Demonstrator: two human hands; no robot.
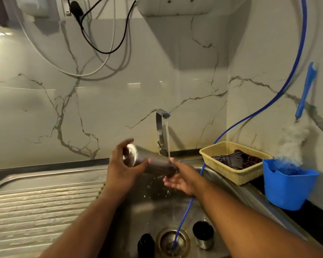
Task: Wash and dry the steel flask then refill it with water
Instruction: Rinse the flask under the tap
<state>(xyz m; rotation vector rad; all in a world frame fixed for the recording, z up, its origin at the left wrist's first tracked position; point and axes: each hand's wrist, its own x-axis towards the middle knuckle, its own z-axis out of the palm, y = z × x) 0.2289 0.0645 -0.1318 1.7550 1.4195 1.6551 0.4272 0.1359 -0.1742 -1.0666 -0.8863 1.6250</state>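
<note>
Item: cylindrical brushed-steel flask (145, 152), lying roughly level above the stainless-steel sink basin (151, 211), its right end under the water stream (167, 138) from the angular chrome tap (161, 131). The left hand (121, 170) is curled round its left end, and the right hand (179, 180) is spread palm-up beneath the wet right end, fingers fairly straight. Step judged: washing, at the rinse, with drying and refilling not begun; the next move likely calls for turning the flask under the stream with a firm hold on slippery steel.
</note>
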